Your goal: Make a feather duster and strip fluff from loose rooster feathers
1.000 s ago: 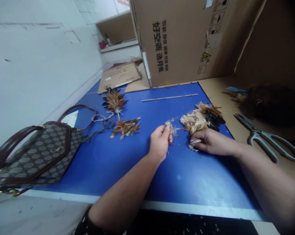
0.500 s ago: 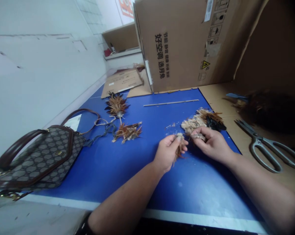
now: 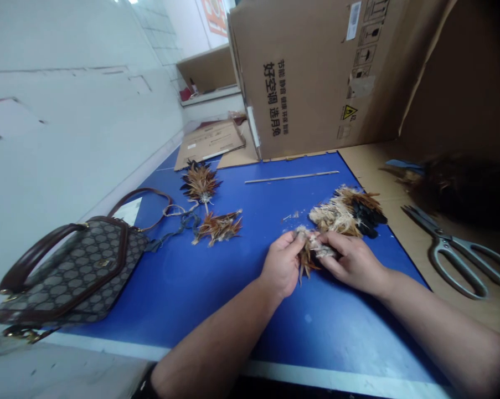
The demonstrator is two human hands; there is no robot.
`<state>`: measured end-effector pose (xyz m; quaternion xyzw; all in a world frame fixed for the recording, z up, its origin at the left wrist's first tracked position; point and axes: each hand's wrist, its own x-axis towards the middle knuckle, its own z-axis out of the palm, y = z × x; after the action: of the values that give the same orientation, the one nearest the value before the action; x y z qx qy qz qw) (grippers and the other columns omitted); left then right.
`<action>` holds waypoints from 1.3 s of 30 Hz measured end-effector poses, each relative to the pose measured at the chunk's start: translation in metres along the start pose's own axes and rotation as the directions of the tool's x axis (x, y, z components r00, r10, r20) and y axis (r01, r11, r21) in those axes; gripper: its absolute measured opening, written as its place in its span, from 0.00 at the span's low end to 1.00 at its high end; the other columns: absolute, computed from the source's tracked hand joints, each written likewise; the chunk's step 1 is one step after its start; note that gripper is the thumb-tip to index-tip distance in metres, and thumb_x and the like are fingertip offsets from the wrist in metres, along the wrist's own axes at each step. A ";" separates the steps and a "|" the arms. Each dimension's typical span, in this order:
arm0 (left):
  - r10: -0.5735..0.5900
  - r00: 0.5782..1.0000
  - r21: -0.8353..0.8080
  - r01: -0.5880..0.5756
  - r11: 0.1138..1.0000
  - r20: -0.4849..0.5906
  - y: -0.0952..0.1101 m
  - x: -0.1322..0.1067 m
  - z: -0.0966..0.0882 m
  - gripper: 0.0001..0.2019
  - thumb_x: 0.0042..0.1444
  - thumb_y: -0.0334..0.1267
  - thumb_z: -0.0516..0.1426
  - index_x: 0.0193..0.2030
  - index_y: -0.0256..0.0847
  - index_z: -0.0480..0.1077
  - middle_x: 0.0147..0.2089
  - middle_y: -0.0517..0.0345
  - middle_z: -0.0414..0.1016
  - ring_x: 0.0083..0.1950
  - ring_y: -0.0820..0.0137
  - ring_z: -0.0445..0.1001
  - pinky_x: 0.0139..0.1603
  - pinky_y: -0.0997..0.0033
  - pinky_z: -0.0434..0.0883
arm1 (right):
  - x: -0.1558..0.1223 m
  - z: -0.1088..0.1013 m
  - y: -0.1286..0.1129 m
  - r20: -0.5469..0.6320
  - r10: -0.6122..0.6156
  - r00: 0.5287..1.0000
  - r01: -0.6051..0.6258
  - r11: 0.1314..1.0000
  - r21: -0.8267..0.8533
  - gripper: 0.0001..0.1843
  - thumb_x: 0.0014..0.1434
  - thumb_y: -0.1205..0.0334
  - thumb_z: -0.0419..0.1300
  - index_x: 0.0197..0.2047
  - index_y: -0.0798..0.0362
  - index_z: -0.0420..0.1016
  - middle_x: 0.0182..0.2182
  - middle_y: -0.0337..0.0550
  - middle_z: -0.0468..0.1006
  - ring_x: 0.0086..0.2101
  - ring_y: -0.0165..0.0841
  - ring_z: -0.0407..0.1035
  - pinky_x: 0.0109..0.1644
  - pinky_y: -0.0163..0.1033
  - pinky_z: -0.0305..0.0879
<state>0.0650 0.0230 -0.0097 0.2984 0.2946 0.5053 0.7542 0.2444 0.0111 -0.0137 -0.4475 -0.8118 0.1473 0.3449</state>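
My left hand point(image 3: 279, 265) pinches a small bunch of brown feathers point(image 3: 307, 256) just above the blue table top point(image 3: 216, 282). My right hand point(image 3: 351, 260) meets it from the right, its fingers closed on pale feathers point(image 3: 322, 249) pressed against that bunch. Just behind both hands lies a loose pile of tan, brown and black feathers point(image 3: 345, 213).
Two finished feather bundles point(image 3: 200, 182) point(image 3: 217, 226) lie at mid-left, by a patterned handbag point(image 3: 67, 269). A thin stick point(image 3: 291, 177) lies before a big cardboard box point(image 3: 316, 72). Scissors point(image 3: 457, 249) and a dark feather heap point(image 3: 461, 185) rest on cardboard at the right.
My right hand has lifted from the table beside the pile and brought pale feathers to the bunch in my left hand. Both hands now meet, slightly nearer me.
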 end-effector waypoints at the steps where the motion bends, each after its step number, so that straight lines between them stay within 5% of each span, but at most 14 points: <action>1: 0.006 1.000 0.007 -0.006 1.000 0.000 -0.001 0.000 0.000 0.18 0.52 0.46 0.71 0.42 0.35 0.78 0.40 0.49 0.82 0.45 0.63 0.80 0.53 0.63 0.73 | 0.000 0.000 -0.001 -0.003 0.003 1.000 -0.003 1.000 0.018 0.07 0.63 0.64 0.60 0.45 0.51 0.75 0.32 0.42 0.82 0.29 0.33 0.75 0.36 0.35 0.67; 5: 0.079 0.997 0.095 -0.078 0.992 -0.003 -0.006 -0.001 -0.001 0.16 0.55 0.46 0.69 0.41 0.35 0.79 0.39 0.52 0.82 0.43 0.66 0.79 0.49 0.68 0.72 | 0.000 0.002 -0.005 -0.018 0.023 1.000 -0.021 0.992 0.127 0.08 0.65 0.63 0.60 0.47 0.52 0.76 0.33 0.41 0.82 0.30 0.32 0.74 0.37 0.35 0.67; 14: 0.104 0.994 0.167 -0.105 0.980 0.015 -0.010 -0.002 -0.004 0.15 0.57 0.47 0.68 0.43 0.36 0.79 0.41 0.52 0.82 0.43 0.67 0.78 0.53 0.66 0.71 | 0.007 0.000 -0.021 0.001 0.157 0.988 -0.147 0.923 0.355 0.21 0.70 0.52 0.57 0.27 0.52 0.65 0.22 0.34 0.61 0.25 0.27 0.56 0.28 0.33 0.57; 22: 0.090 0.996 0.215 -0.089 0.973 0.005 -0.010 -0.001 -0.006 0.17 0.55 0.49 0.69 0.42 0.38 0.79 0.40 0.54 0.81 0.43 0.69 0.78 0.52 0.67 0.72 | 0.010 0.002 -0.020 0.010 0.314 0.949 -0.274 0.813 0.514 0.21 0.65 0.45 0.63 0.29 0.53 0.73 0.25 0.39 0.73 0.27 0.30 0.65 0.31 0.34 0.65; 26: 0.100 0.995 0.240 -0.095 0.966 -0.009 -0.012 0.000 -0.009 0.16 0.56 0.48 0.68 0.43 0.38 0.79 0.41 0.54 0.81 0.43 0.70 0.77 0.51 0.69 0.72 | 0.011 0.004 -0.021 -0.076 0.412 0.908 -0.304 0.773 0.557 0.18 0.59 0.46 0.69 0.41 0.53 0.77 0.25 0.38 0.76 0.24 0.30 0.67 0.27 0.34 0.67; 32: 0.087 0.996 0.316 -0.077 0.946 -0.017 -0.013 0.000 -0.011 0.16 0.58 0.49 0.67 0.44 0.37 0.79 0.38 0.56 0.78 0.40 0.71 0.74 0.47 0.70 0.71 | 0.006 0.003 -0.020 -0.168 0.339 0.926 -0.237 0.866 0.440 0.12 0.61 0.52 0.66 0.39 0.53 0.79 0.29 0.41 0.80 0.27 0.32 0.71 0.31 0.35 0.70; 39: 0.143 0.986 0.328 -0.108 0.938 -0.086 -0.011 0.000 -0.009 0.15 0.58 0.49 0.66 0.39 0.37 0.78 0.36 0.58 0.77 0.36 0.74 0.71 0.42 0.75 0.69 | 0.005 0.005 -0.019 -0.085 0.230 0.969 -0.181 0.906 0.382 0.08 0.64 0.57 0.62 0.37 0.53 0.77 0.27 0.39 0.76 0.27 0.30 0.67 0.32 0.33 0.67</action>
<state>0.0642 0.0214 -0.0239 0.4078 0.3943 0.5129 0.6444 0.2277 0.0052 -0.0046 -0.4657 -0.6936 0.3048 0.4574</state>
